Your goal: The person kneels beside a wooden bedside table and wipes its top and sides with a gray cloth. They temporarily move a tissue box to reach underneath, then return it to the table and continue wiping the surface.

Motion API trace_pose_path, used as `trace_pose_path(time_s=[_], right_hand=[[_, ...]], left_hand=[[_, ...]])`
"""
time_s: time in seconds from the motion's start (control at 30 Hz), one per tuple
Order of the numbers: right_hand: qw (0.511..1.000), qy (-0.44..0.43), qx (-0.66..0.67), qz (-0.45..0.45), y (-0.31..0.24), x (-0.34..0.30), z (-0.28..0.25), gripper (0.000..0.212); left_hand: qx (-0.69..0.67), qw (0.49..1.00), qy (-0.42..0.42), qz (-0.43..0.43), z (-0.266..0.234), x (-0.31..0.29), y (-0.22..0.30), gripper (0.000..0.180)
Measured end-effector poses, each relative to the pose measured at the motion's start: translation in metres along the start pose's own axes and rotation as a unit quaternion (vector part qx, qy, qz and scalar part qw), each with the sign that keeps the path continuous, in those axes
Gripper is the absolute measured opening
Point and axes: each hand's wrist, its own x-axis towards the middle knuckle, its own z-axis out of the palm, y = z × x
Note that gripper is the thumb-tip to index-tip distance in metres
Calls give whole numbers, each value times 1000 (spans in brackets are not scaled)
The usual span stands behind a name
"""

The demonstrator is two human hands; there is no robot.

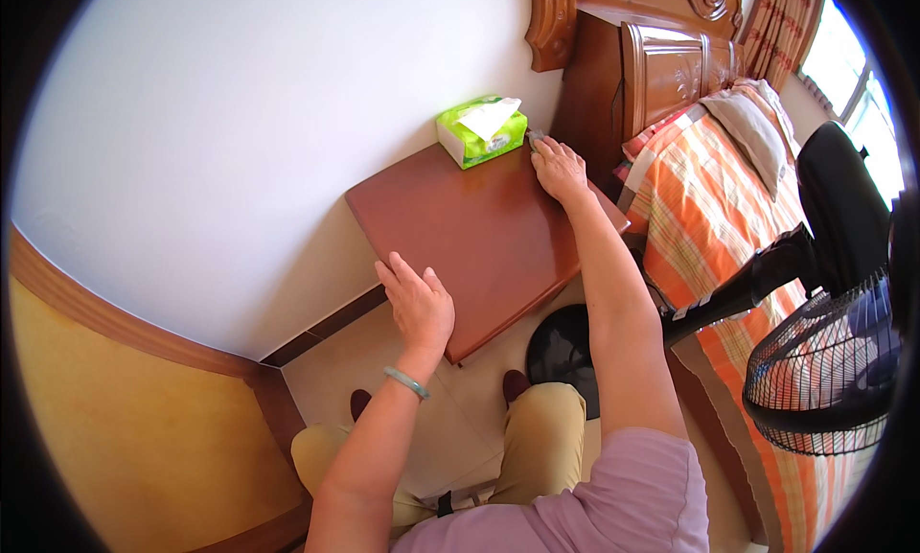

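1. Two hands out: my left hand (419, 309), empty, loosely open, by the table's (470, 218) left edge.
2. My right hand (561, 170), fingers slightly bent, partly covers a small greyish item (535, 135) at the table's far corner; gripped or not, I cannot tell.
3. That item seems light; I'd pinch its exposed edge.
4. Beside it, the tissue pack (479, 146) looks soft; grip its sides gently.

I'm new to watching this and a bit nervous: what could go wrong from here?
The small grey thing at the right hand is near the table's edge, so it might fall. The tissues stand close to that hand and could get nudged. The fan stands beside the table; a stray right elbow might bump it.
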Motion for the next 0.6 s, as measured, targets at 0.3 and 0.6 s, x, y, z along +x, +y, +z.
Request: trace_pose_path(time_s=[0.3, 0.6], right_hand=[[998, 36, -32, -37, -25, -93, -15, 44], [983, 91, 64, -144, -146, -247, -47, 38]], left_hand=[[-82, 996, 31, -1, 14, 6, -14, 59], [-213, 975, 67, 11, 30, 17, -29, 55]])
